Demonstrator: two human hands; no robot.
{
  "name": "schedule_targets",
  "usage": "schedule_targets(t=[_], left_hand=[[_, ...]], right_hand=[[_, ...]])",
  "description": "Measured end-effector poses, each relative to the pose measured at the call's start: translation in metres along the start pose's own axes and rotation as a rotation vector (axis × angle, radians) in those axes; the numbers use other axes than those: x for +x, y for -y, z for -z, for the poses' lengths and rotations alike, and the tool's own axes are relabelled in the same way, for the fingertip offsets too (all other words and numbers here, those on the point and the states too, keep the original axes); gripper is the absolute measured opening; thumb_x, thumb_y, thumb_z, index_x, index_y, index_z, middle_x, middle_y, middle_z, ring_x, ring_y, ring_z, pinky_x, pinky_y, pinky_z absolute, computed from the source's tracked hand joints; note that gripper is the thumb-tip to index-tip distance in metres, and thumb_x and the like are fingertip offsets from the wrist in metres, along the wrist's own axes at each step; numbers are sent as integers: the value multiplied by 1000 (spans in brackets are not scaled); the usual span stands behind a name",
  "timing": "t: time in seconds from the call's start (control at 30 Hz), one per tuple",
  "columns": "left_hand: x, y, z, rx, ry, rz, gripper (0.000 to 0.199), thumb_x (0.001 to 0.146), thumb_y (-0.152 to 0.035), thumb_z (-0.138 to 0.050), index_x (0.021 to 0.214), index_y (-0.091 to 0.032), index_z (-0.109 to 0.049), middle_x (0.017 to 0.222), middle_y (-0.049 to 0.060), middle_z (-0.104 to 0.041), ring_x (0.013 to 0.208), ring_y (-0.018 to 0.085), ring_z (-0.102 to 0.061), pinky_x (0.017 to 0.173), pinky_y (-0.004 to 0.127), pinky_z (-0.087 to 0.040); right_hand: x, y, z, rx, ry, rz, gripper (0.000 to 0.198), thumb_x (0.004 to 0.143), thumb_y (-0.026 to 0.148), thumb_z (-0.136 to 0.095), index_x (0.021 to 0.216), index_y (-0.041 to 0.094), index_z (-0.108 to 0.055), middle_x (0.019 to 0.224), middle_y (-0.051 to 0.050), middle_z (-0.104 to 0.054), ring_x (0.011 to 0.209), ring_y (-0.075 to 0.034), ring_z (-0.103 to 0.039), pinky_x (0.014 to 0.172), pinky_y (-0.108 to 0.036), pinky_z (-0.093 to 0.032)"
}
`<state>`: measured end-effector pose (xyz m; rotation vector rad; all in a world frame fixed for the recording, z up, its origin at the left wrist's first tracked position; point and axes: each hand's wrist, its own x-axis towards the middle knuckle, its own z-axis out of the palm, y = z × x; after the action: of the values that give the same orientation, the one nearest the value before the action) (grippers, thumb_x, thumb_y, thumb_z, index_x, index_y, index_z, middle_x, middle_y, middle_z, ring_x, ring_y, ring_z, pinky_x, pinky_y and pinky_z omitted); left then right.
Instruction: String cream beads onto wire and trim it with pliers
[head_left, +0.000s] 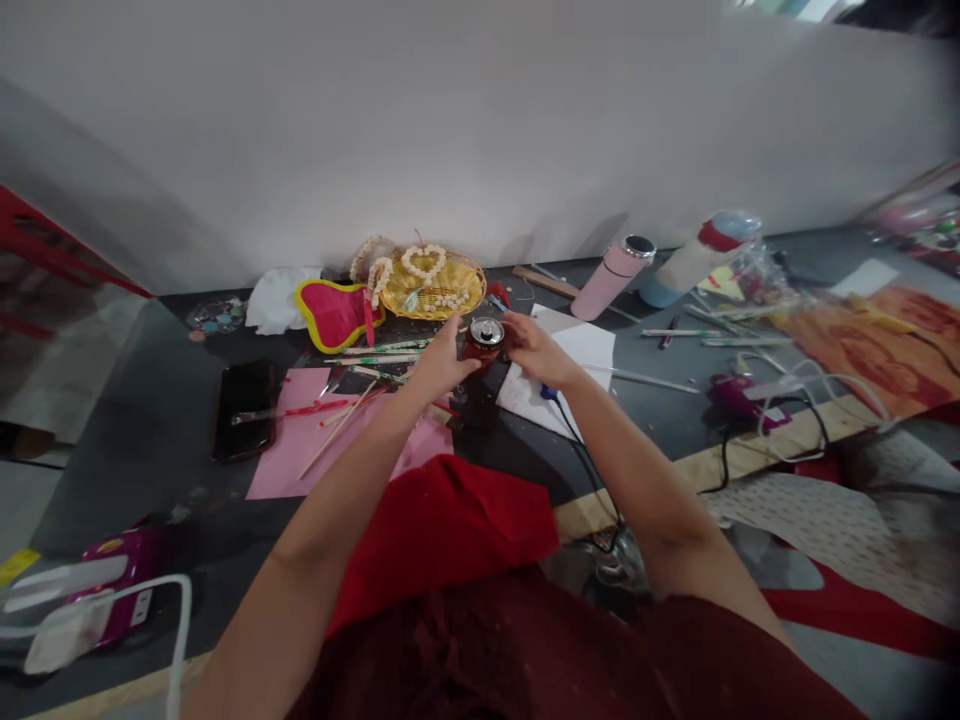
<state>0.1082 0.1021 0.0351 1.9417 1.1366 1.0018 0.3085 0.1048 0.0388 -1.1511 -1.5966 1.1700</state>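
Note:
A small dark red drink can [484,352] with a silver top stands upright on the dark table in front of me. My left hand [444,362] wraps round its left side, thumb toward me and fingers at the back. From the right, my right hand [534,346] closes on the can with curled fingers; part of its grip is hidden. White paper [544,400] lies beneath my right wrist, with a blue-tipped cable [551,393] on it. Behind the can sits a yellow woven basket [469,275] holding bead strings.
Pink paper [281,470], wrapped chopsticks [382,350] and a black phone [244,410] lie to the left. A pink flask [609,280] and a pale blue bottle [694,262] stand at the back right. Purple devices with white cables [120,575] are near the left front edge.

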Motion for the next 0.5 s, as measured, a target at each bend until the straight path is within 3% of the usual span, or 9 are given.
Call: schedule_targets(t=[0.13, 0.3, 0.5], left_hand=[[-35, -11, 25, -41, -145, 9, 70, 74, -20, -64, 137, -18, -35, 134, 15, -52, 125, 26, -50, 105, 44, -40], [-95, -33, 57, -35, -272, 9, 55, 83, -23, -57, 135, -22, -39, 131, 12, -54, 121, 21, -53, 102, 42, -44], [-152, -36, 74, -13, -325, 103, 50, 83, -27, -59, 130, -21, -45, 127, 12, -56, 115, 22, -57, 101, 44, -46]], right_hand=[[-7, -7, -24, -292, -105, 61, 84, 56, 31, -76, 129, 17, -39, 131, -12, -52, 121, -27, -49, 107, -45, -35], [-12, 3, -47, -454, -270, 36, 72, 59, 34, -78, 121, 18, -46, 116, -9, -60, 108, -28, -57, 98, -47, -43], [-43, 61, -61, -436, -225, 222, 69, 64, 37, -77, 122, 21, -45, 119, -10, -59, 109, -27, -57, 96, -47, -44]])
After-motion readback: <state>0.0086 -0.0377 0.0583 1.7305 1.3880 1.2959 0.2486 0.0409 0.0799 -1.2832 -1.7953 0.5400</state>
